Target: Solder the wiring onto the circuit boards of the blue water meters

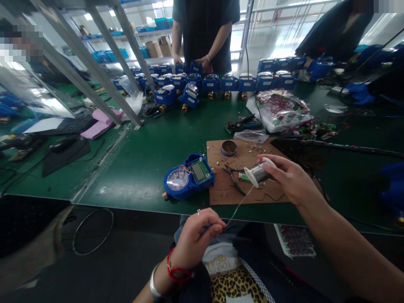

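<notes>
My right hand [284, 174] is closed around a spool of solder wire [259, 172], held tilted above a piece of cardboard [221, 193]. From the spool a strand of solder wire [240, 206] runs down to my left hand [202, 231], whose thumb and forefinger pinch its end in front of the table edge. A blue water meter [189, 176] with an exposed green circuit board and small display lies left of the cardboard. Under the spool are pliers [233, 180] with dark green handles and a green-and-white cylindrical part [244, 176], partly hidden.
A round tin [229, 148] stands on the cardboard. Behind it lie dark cutters [243, 125] and a bag of wired boards [280, 109]. Several blue meters [211, 83] line the table's far side, where a person [205, 33] handles some. Metal posts [116, 84] rise at left.
</notes>
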Demonstrator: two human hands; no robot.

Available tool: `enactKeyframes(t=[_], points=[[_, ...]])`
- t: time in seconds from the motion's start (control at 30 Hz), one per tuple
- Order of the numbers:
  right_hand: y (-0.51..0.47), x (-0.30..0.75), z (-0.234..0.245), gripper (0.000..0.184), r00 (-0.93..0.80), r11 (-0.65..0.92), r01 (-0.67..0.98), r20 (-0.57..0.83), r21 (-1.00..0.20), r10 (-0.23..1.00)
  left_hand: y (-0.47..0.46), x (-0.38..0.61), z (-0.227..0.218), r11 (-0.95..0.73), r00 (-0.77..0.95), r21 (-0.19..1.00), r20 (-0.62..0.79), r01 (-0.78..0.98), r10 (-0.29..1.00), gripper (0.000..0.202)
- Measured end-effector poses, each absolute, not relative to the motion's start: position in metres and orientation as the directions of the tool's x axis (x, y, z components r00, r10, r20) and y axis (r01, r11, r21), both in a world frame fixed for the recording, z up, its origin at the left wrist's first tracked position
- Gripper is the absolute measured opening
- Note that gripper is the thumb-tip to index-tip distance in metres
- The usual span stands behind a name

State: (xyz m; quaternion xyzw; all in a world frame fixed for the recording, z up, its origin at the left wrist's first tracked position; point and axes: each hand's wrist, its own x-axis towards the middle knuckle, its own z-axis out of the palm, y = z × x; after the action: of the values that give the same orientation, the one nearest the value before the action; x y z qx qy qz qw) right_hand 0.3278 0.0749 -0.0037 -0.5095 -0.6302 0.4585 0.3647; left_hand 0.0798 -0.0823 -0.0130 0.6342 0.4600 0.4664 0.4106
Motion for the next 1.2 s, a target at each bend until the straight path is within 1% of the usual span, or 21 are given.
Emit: enactKeyframes(t=[0.07,0.13,0.23,0.33,0.4,0.47,0.57,0.67,0.77,0.83,0.87,0.97,1.03,1.1,1.13,1.2], points=[[0.081,0.321,-0.011,0.046,-0.252,0.176,0.429,0.069,-0.886,0.965,-0.087,0.070,-0.009,-0.268,0.093,0.939,0.253,0.217,0.963,0.012],[0.081,0.312,-0.017,0.044,-0.356,0.293,0.497,0.116,-0.817,0.927,-0.093,0.058,-0.008,-0.274,0.014,0.936,0.278,0.221,0.961,0.010],[0.071,0.295,-0.019,0.040,-0.499,0.413,0.499,0.137,-0.762,0.856,-0.101,0.041,-0.008,-0.290,-0.138,0.942,0.314,0.168,0.939,0.012],[0.058,0.276,-0.021,0.039,-0.585,0.519,0.497,0.173,-0.696,0.793,-0.104,0.032,-0.007,-0.295,-0.257,0.951,0.309,0.094,0.915,0.012],[0.050,0.264,-0.025,0.038,-0.623,0.575,0.498,0.193,-0.650,0.758,-0.103,0.032,-0.004,-0.275,-0.277,0.961,0.273,0.033,0.921,0.013],[0.045,0.255,-0.032,0.038,-0.659,0.629,0.492,0.214,-0.602,0.721,-0.101,0.035,-0.002,-0.257,-0.255,0.966,0.243,-0.024,0.936,0.014],[0.039,0.247,-0.043,0.039,-0.692,0.699,0.486,0.259,-0.524,0.674,-0.095,0.040,0.000,-0.222,-0.240,0.974,0.203,-0.053,0.949,0.019],[0.035,0.247,-0.047,0.044,-0.686,0.704,0.518,0.257,-0.485,0.681,-0.091,0.040,0.000,-0.142,-0.292,0.990,0.130,-0.021,0.948,0.020],[0.029,0.248,-0.038,0.055,-0.671,0.691,0.557,0.241,-0.461,0.701,-0.087,0.039,0.003,-0.035,-0.301,0.994,0.063,0.099,0.951,0.020],[0.023,0.247,-0.024,0.058,-0.684,0.707,0.531,0.255,-0.468,0.683,-0.084,0.041,0.007,-0.009,-0.262,0.973,0.071,0.230,0.962,0.021],[0.019,0.247,-0.014,0.057,-0.697,0.717,0.494,0.270,-0.491,0.665,-0.082,0.043,0.010,-0.022,-0.228,0.953,0.095,0.302,0.969,0.021],[0.010,0.242,0.013,0.043,-0.689,0.716,0.345,0.354,-0.607,0.632,-0.076,0.051,0.016,-0.126,-0.092,0.868,0.193,0.480,0.977,0.019],[0.007,0.238,0.025,0.027,-0.655,0.678,0.268,0.387,-0.685,0.649,-0.073,0.056,0.018,-0.194,-0.017,0.821,0.241,0.537,0.970,0.017],[0.005,0.234,0.030,0.011,-0.659,0.615,0.230,0.344,-0.755,0.669,-0.072,0.059,0.018,-0.233,0.013,0.797,0.273,0.557,0.962,0.015],[0.005,0.232,0.030,0.007,-0.671,0.583,0.225,0.309,-0.781,0.674,-0.072,0.060,0.017,-0.244,0.014,0.790,0.286,0.562,0.958,0.014],[0.006,0.230,0.027,0.008,-0.689,0.543,0.230,0.259,-0.808,0.677,-0.072,0.059,0.017,-0.243,0.005,0.784,0.293,0.572,0.956,0.013]])
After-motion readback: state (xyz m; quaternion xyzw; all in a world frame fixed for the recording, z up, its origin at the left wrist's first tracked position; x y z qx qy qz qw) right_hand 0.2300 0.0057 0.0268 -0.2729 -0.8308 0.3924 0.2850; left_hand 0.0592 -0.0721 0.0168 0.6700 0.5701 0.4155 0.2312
